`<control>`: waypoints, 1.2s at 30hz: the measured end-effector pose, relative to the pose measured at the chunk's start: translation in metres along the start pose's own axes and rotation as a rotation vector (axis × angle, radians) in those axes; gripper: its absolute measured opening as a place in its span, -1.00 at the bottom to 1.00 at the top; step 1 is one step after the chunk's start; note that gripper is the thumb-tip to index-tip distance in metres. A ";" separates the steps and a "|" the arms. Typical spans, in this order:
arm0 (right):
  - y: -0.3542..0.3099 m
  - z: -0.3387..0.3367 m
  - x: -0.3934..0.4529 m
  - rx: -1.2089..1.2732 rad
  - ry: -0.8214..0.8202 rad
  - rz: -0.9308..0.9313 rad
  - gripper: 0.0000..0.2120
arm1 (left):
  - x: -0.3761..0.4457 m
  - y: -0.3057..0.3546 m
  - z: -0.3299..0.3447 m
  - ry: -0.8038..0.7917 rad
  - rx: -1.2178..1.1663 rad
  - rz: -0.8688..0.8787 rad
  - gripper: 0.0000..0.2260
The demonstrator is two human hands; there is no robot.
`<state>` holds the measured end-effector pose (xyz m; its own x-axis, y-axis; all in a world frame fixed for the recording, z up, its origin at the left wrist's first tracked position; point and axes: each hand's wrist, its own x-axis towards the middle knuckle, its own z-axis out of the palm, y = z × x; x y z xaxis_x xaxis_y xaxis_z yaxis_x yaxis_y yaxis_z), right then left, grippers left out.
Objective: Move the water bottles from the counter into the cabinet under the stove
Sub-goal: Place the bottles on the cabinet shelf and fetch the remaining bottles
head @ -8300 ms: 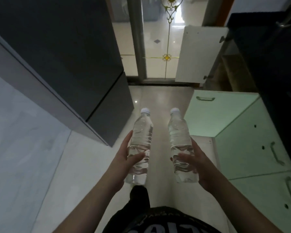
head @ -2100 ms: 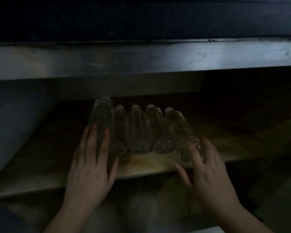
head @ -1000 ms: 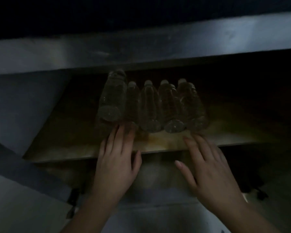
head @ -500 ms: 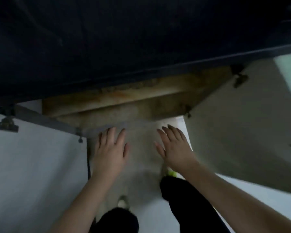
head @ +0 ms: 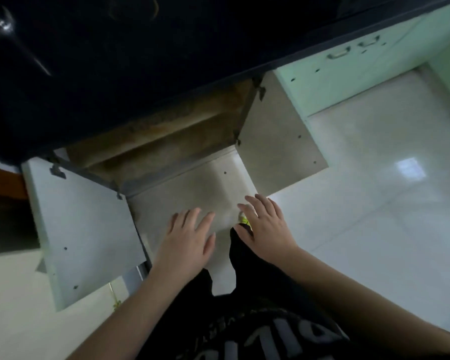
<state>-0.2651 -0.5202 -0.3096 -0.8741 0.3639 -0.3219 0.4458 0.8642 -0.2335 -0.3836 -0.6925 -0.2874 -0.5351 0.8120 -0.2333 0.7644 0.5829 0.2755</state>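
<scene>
Head view, hands: the left hand (head: 186,240) and the right hand (head: 266,226) hang flat, fingers spread, palms down, each holding nothing, out in front of the open cabinet (head: 166,136) and above the floor (head: 374,203).
Head view, water bottles: none can be seen; the shelf (head: 151,136) inside shows only as a worn brown strip under the dark counter (head: 140,61) edge, and its back part is hidden, so any bottles stowed there cannot be confirmed from this angle.
Head view, doors: the left door (head: 89,229) and the right door (head: 278,141) both stand swung wide open, one either side of the person's legs (head: 247,255).
Risk, shin or knee: stepping sideways to fetch more bottles could bang a leg on the free edge of either door, since both jut out into the standing space.
Risk, head: straightening up close under the overhanging counter edge could mean a knock, as it sits just above the opening.
Risk, hinges: leaning on or bumping a door while it is fully open could strain its hinges (head: 56,171).
Risk, slip: the tiled floor is glossy and reflects light; a quick turn could cost footing.
Risk, task left unfinished: with the shelf interior out of sight, how many bottles remain on the counter cannot be judged here, so shutting the doors now may be premature.
</scene>
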 end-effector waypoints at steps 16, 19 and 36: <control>0.186 -0.081 -0.109 0.243 0.365 0.397 -0.52 | 0.108 0.196 -0.028 -0.037 0.020 0.340 -0.55; 0.233 -0.088 -0.131 0.262 0.377 0.471 -0.60 | 0.142 0.259 -0.027 -0.086 0.077 0.553 -0.60; 0.402 -0.090 -0.188 0.315 0.287 0.878 -0.57 | 0.278 0.490 0.019 -0.193 0.270 1.020 -0.70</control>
<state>0.0614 -0.2103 -0.2604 -0.2016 0.9410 -0.2719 0.9556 0.1281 -0.2652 -0.1510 -0.1818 -0.2345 0.4492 0.8792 -0.1590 0.8851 -0.4135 0.2138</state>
